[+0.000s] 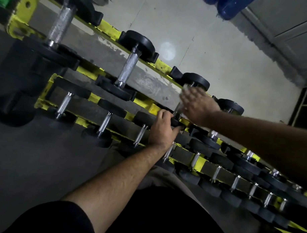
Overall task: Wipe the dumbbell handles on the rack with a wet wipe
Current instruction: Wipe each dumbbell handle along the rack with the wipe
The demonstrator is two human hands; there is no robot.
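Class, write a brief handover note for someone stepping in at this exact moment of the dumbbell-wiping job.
Left hand: grips the near head of a dumbbell on the upper tier of the yellow rack, steadying it.
Right hand: blurred, over that dumbbell's handle, with a pale wet wipe at its fingertips.
Done: cannot tell which handles are already wiped.
Left: finish this handle, then the remaining ones on both tiers.

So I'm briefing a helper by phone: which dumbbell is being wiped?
Find the yellow steel rack and follow its upper row rightward. It's the black-ended dumbbell third along, the only one whose handle is covered by the right hand.
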